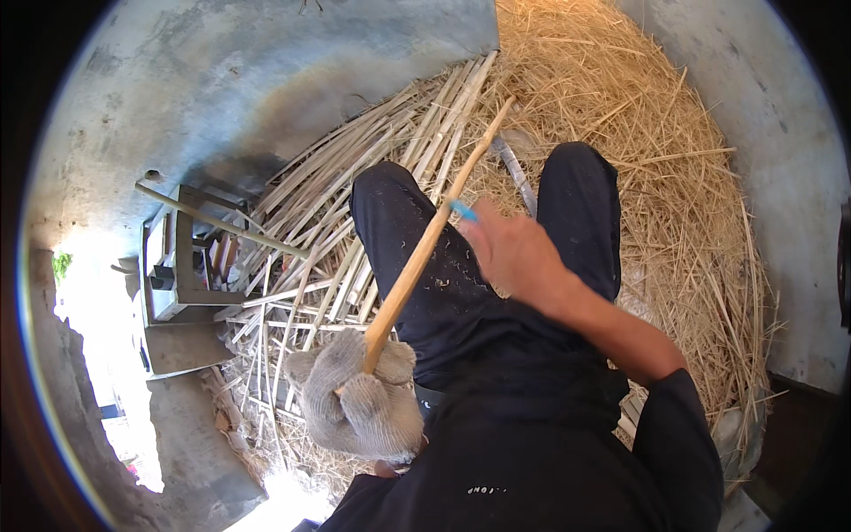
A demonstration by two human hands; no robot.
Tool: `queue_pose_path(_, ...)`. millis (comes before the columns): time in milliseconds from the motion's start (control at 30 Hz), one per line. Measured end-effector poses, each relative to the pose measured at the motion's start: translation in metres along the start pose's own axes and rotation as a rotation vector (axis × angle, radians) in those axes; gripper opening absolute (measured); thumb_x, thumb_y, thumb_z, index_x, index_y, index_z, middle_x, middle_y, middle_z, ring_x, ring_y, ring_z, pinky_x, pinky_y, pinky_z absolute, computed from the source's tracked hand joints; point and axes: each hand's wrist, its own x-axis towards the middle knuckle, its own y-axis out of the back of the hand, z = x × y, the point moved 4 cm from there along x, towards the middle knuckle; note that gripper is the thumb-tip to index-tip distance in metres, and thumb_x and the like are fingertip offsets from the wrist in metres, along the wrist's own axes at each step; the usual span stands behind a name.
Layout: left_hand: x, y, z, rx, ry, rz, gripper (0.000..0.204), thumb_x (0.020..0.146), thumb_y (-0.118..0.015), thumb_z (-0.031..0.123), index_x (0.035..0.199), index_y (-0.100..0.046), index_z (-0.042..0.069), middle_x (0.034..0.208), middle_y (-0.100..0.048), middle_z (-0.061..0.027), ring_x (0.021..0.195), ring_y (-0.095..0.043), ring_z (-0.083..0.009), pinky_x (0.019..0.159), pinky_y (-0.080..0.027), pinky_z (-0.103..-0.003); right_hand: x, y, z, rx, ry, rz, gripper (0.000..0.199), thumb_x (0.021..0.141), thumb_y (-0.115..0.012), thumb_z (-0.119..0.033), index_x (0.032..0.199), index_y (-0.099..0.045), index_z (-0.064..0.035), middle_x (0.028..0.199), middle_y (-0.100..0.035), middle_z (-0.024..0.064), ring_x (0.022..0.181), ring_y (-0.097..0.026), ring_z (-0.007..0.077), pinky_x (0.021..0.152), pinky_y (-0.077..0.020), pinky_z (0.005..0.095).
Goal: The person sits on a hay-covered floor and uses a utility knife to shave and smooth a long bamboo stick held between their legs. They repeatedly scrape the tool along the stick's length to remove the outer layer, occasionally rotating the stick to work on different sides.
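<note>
A long, pale brown wooden stick (417,262) slants up and away from me across my left thigh. Its near end is gripped by my left hand (359,403), which wears a grey knitted glove. Bare and slightly blurred, my right hand (514,248) is closed above my lap, just right of the stick's middle. From its fingers a small blue end (463,211) pokes out against or very near the stick; the rest of that thing is hidden. Beyond the hand, between my knees, a narrow grey metal-looking strip (516,173) shows; whether it joins the blue thing I cannot tell.
Many split pale strips (346,168) lie in a heap at the left. Straw-like shavings (674,204) cover the floor at the right and far side. A thin pole (222,220) leans over a boxy wooden case (191,257) at the left. Grey walls (204,89) curve around me.
</note>
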Motion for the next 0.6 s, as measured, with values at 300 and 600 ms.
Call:
queue_pose_path(300, -0.001, 0.006, -0.004, 0.044, -0.055, -0.034, 0.040, 0.097, -0.054, 0.026, 0.109, -0.059, -0.012, 0.086, -0.062, -0.0177, 0.053, -0.056, -0.0176, 0.047, -0.046, -0.026, 0.001, 0.001, -0.005, -0.005, -0.005, -0.067, 0.029, 0.099, -0.055, -0.033, 0.090, -0.051, -0.0051, 0.053, -0.056, 0.0171, 0.048, -0.061, 0.0373, 0.043, -0.0468, 0.0466)
queue_pose_path(600, 0.012, 0.002, 0.000, -0.013, 0.031, -0.071, 0.041, 0.100, -0.050, 0.025, 0.114, -0.058, -0.013, 0.089, -0.064, -0.0175, 0.055, -0.057, -0.0178, 0.048, -0.045, -0.026, 0.008, -0.009, -0.011, 0.065, 0.059, 0.008, 0.029, 0.098, -0.057, -0.030, 0.088, -0.051, -0.0040, 0.054, -0.057, 0.0182, 0.050, -0.060, 0.0405, 0.046, -0.0465, 0.0499)
